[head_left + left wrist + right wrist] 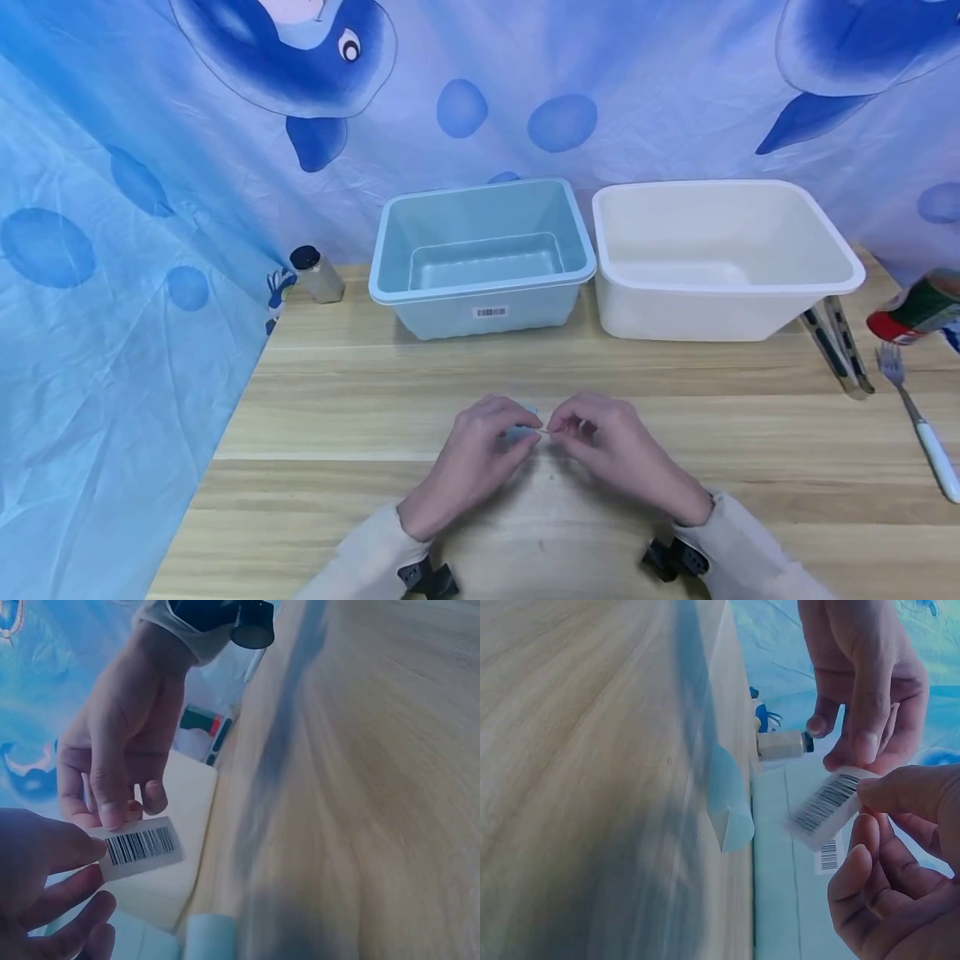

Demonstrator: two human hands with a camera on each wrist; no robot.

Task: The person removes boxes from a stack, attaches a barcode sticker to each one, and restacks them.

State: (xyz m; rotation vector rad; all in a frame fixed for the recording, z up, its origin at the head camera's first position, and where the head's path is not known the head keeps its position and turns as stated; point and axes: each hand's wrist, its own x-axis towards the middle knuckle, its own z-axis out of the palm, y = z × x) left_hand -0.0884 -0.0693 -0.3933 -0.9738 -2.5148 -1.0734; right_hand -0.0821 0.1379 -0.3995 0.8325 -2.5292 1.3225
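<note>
A small white barcode label (pixel 142 847) is stretched between both hands, seen nearly edge-on in the head view. My left hand (pixel 483 446) pinches one end between thumb and forefinger. At the other end, the thumb and forefinger of my right hand (pixel 615 442) pinch it too. The right wrist view shows the label (pixel 826 806) tilted, its printed bars facing that camera. Just beyond the hands, a curled light-blue piece (pixel 731 806) lies on the wooden table (pixel 360 500), mostly hidden by the left fingers in the head view.
Behind the hands stand a light-blue bin (pixel 480 312) bearing a barcode sticker and a white bin (pixel 675 312). A black-capped jar (pixel 322 279) is at the back left. On the right are a fork (pixel 918 417), metal-and-black utensils (pixel 836 346) and a red-green can (pixel 918 308).
</note>
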